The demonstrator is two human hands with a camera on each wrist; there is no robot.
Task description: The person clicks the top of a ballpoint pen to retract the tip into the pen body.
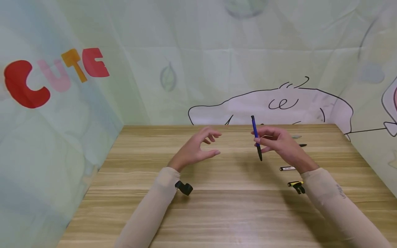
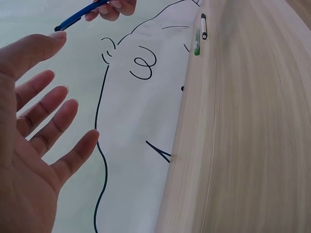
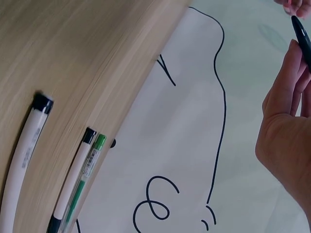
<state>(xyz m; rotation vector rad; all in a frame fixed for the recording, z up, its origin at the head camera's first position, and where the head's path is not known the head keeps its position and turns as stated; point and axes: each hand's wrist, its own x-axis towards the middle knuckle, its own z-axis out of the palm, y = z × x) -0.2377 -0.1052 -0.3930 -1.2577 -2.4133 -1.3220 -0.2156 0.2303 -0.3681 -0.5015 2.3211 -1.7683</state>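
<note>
Blue pen held nearly upright above the table

The blue pen [image 1: 255, 129] is in the air over the wood-grain table [image 1: 229, 213], its long axis steep, the tapered black tip down and the other end up, leaning slightly left. It looks light, stiff and hard to break; the smooth barrel might roll, so mid-barrel seems a sound hold. The right hand [image 1: 277, 140] pinches it there between thumb and fingers. The left hand [image 1: 196, 148], apart and holding nothing, has curved, spread fingers. A white marker [image 1: 287, 168] lies near the right wrist.
</note>
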